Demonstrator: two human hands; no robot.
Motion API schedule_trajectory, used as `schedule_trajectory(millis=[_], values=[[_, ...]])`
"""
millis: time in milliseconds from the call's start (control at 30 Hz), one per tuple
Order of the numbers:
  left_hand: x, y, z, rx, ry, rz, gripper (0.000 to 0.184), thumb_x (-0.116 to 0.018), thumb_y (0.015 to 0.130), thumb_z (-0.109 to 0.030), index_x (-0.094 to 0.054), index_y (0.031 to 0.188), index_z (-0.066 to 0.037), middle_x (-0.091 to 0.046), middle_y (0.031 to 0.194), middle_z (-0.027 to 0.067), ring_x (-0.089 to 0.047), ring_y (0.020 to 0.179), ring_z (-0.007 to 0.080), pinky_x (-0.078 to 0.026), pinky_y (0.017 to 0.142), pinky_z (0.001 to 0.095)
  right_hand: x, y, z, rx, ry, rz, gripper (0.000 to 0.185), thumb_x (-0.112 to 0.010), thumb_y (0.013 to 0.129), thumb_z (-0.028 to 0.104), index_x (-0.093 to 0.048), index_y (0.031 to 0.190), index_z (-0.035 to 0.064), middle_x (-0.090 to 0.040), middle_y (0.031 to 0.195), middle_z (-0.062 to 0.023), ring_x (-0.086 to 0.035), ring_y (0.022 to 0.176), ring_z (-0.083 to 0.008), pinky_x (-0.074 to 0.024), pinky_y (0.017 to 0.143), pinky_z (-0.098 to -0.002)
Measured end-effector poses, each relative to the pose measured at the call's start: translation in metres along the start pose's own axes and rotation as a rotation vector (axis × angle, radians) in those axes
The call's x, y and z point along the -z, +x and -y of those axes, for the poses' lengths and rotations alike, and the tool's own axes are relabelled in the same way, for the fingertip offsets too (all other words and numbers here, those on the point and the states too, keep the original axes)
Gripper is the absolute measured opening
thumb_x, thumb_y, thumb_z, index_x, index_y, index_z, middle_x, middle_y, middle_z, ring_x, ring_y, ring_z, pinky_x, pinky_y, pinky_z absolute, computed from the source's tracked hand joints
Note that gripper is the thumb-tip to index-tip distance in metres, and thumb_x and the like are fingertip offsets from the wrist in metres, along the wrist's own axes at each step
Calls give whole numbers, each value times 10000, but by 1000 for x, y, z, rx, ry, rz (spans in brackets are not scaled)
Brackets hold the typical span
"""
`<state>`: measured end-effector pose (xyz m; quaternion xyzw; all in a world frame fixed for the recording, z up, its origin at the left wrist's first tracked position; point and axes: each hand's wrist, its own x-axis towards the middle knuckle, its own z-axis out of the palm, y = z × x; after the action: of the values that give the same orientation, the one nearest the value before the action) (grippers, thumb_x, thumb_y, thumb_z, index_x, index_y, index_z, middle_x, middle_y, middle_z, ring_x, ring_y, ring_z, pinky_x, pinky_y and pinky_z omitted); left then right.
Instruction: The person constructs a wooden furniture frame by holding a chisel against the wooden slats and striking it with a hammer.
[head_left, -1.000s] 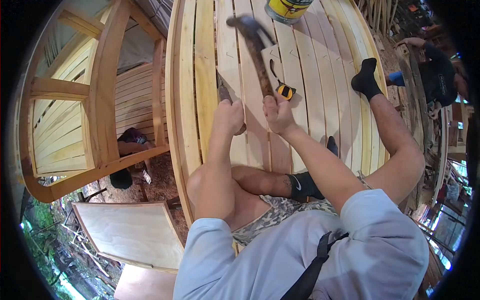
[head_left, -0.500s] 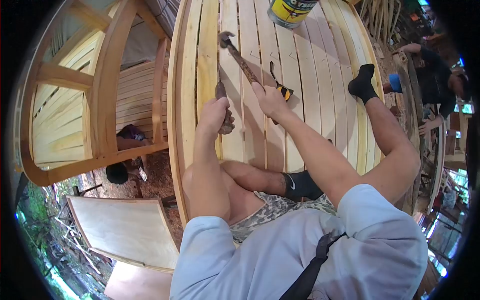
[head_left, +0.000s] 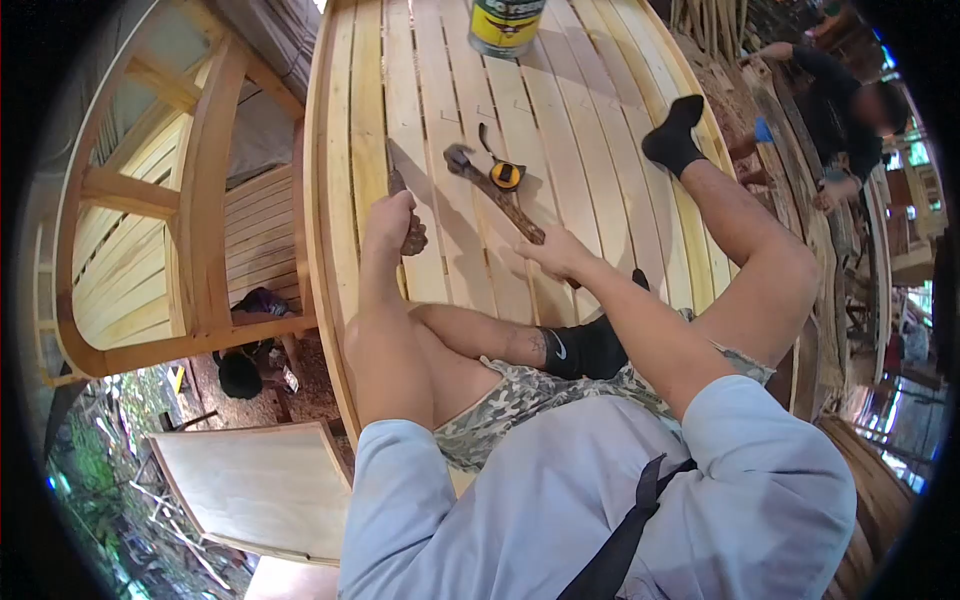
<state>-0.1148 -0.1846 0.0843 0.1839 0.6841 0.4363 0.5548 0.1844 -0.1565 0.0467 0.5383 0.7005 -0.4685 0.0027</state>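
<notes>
We log: bladed tool [head_left: 413, 237], brown handle, grey blade. Hammer [head_left: 500, 198], mottled brown handle, dark grey head. Tape measure [head_left: 507, 177], yellow-orange and black. Can [head_left: 506, 28], yellow label, black lettering, grey base. We tag slats [head_left: 585, 185] cream to yellow, shorts [head_left: 525, 397] grey-white camouflage, shirt [head_left: 560, 480] pale blue-grey, strap [head_left: 620, 535] black, sock [head_left: 675, 135] black.

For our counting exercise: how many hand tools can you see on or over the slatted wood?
3: a bladed tool in the left hand, a hammer at the right hand, and a tape measure beside the hammer. Others may be hidden.
</notes>
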Motion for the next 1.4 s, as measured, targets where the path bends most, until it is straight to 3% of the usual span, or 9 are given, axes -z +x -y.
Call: schedule_trajectory(millis=[133, 300, 333, 500, 567, 800, 1133, 1267, 1400], values=[[0, 8, -13, -7, 59, -49, 141, -525, 820, -134, -508, 842, 4, -539, 663, 124, -577, 525, 248, -517, 442, 409, 14, -20, -16, -258, -5, 68, 452, -741, 807, 431, -676, 942, 5, -659, 708, -195, -700, 760, -342, -554, 725, -427], [3, 2, -6, -46, 186, -54, 154, -520, 828, -137, -492, 894, -1, -548, 703, 125, -583, 542, 239, -524, 445, 404, 19, -7, -17, -99, -488, -33, 434, -738, 772, 341, -655, 1065, 32, -629, 1113, -266, -607, 1073, -425, -488, 943, -480], [5, -14, -13, -18, 127, -44, 155, -521, 833, -137, -490, 892, 4, -550, 712, 123, -589, 549, 237, -516, 458, 395, 22, 2, -6, -146, -297, 37, 624, -712, 797, 349, -553, 1306, 24, -417, 1433, -281, -423, 1319, -465, -381, 1103, -487], [23, -43, -21, 57, -84, 20, 161, -521, 843, -130, -451, 923, -8, -550, 746, 129, -599, 570, 235, -522, 465, 381, 1, 66, 52, 277, -90, -343, 609, -665, 820, 311, -531, 1372, 93, -443, 1431, -247, -397, 1339, -452, -345, 1133, -488], [22, -41, -20, 95, -97, 65, 170, -522, 842, -133, -467, 929, 2, -567, 770, 144, -602, 571, 233, -533, 468, 378, -6, 86, 57, 360, -374, -406, 587, -657, 841, 333, -534, 1388, 161, -429, 1458, -215, -366, 1365, -432, -326, 1136, -529], [4, -42, -27, 138, -97, 94, 197, -527, 841, -136, -490, 967, 11, -583, 787, 136, -607, 584, 220, -535, 477, 366, -24, 50, 5, 320, -323, -416, 232, -626, 865, 224, -654, 1078, 136, -535, 1329, -124, -473, 1234, -374, -363, 1054, -522], [-1, -34, -21, 160, -14, 78, 167, -536, 848, -131, -511, 930, 13, -587, 782, 136, -615, 594, 218, -547, 485, 361, 24, -19, -97, 5, -530, -763, 207, -598, 848, 171, -634, 994, 28, -572, 1148, -150, -506, 1087, -382, -350, 1021, -512], [-4, -27, -12, 154, -28, 83, 170, -539, 847, -135, -513, 933, 10, -586, 785, 135, -615, 599, 219, -548, 486, 363, 30, -11, -70, 219, -276, -701, 235, -610, 833, 172, -623, 1024, 36, -577, 1126, -160, -525, 1078, -383, -415, 968, -497], [-8, -18, -8, 211, -65, 74, 180, -539, 857, -176, -529, 907, -4, -587, 725, 125, -604, 571, 228, -536, 472, 375, 13, -28, -24, 299, -135, -228, 344, -686, 760, 227, -606, 1051, 62, -586, 1112, -161, -550, 1071, -372, -448, 921, -498]])
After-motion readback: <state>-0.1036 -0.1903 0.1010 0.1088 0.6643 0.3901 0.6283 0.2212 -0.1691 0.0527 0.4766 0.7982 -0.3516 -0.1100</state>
